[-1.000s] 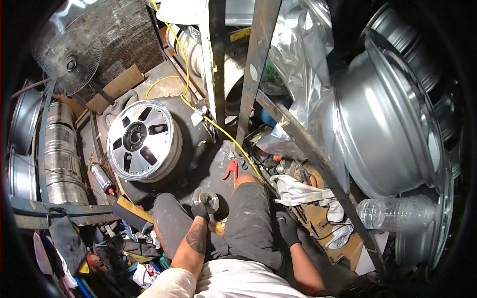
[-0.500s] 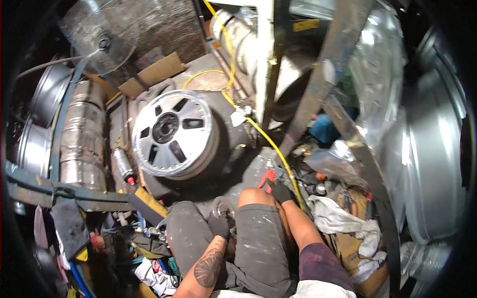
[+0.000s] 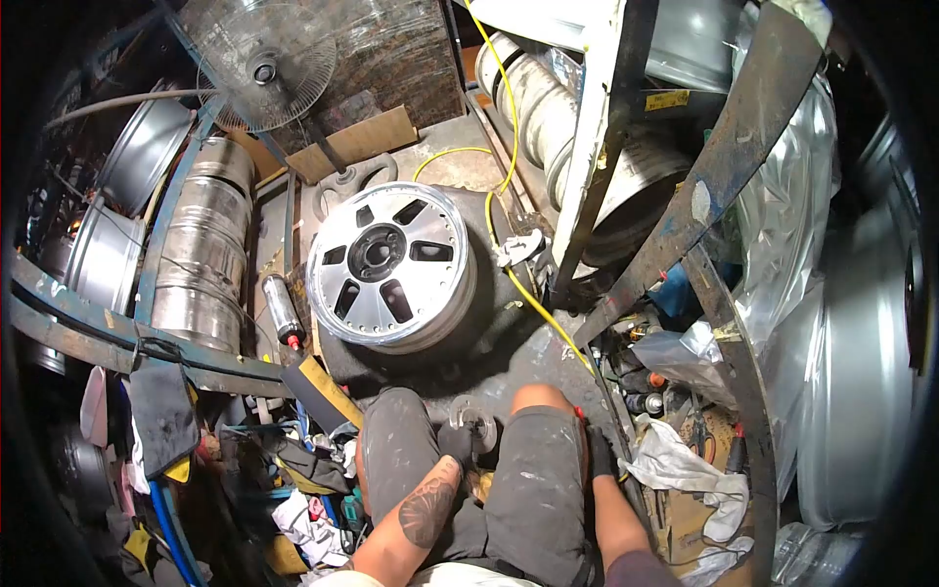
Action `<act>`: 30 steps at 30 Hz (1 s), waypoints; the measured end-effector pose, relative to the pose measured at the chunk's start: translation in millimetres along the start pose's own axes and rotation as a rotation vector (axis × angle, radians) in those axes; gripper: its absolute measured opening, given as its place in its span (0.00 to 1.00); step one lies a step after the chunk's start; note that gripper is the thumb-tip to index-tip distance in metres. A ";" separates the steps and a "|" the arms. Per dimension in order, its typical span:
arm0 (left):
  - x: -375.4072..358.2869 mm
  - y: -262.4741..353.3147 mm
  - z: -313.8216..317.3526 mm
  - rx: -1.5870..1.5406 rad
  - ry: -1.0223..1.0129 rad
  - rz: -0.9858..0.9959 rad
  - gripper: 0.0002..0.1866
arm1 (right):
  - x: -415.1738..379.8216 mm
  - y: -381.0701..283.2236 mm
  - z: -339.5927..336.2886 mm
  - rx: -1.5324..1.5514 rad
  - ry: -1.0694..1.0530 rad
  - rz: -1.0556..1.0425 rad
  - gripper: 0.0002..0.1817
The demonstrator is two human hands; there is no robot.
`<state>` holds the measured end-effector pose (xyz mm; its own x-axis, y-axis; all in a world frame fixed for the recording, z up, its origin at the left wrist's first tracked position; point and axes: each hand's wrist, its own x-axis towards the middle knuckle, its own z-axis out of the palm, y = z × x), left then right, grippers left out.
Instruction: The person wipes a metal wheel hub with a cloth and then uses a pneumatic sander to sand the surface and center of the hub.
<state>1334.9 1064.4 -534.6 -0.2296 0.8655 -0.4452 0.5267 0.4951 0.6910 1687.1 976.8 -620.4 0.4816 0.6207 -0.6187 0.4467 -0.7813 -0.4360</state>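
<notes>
Gloved right hand [image 3: 600, 455] beside the right knee [image 3: 544, 403], grip hidden, cannot tell; gloved left hand [image 3: 455, 441] grasping round disc [image 3: 480, 419]; alloy wheel [image 3: 389, 274], face up, toward the left edge of dark covering [image 3: 504, 354]; fan [image 3: 264, 73] beyond.

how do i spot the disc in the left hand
Find the big silver wheel with cutouts left of centre, then come down to the person's knees. Between them, the dark-gloved left hand holds the disc: round, greyish, and far smaller than that wheel.
</notes>
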 end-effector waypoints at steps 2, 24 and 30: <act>7.6 1.7 8.7 0.060 -0.007 -0.061 0.22 | -45.7 -20.0 -32.0 0.240 0.060 -0.044 0.33; 29.9 -0.8 -4.5 -0.518 -0.231 -0.367 0.15 | -234.3 -183.1 -103.4 -0.537 0.105 -0.596 0.16; 50.5 -43.3 -12.8 -0.266 -0.192 -0.198 0.20 | -239.8 -206.9 -72.9 -0.626 -0.021 -0.669 0.14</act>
<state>1290.1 1087.6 -579.7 -0.1345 0.7338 -0.6660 0.2508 0.6754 0.6935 1534.2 994.4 -334.2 -0.0362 0.9247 -0.3791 0.9576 -0.0764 -0.2779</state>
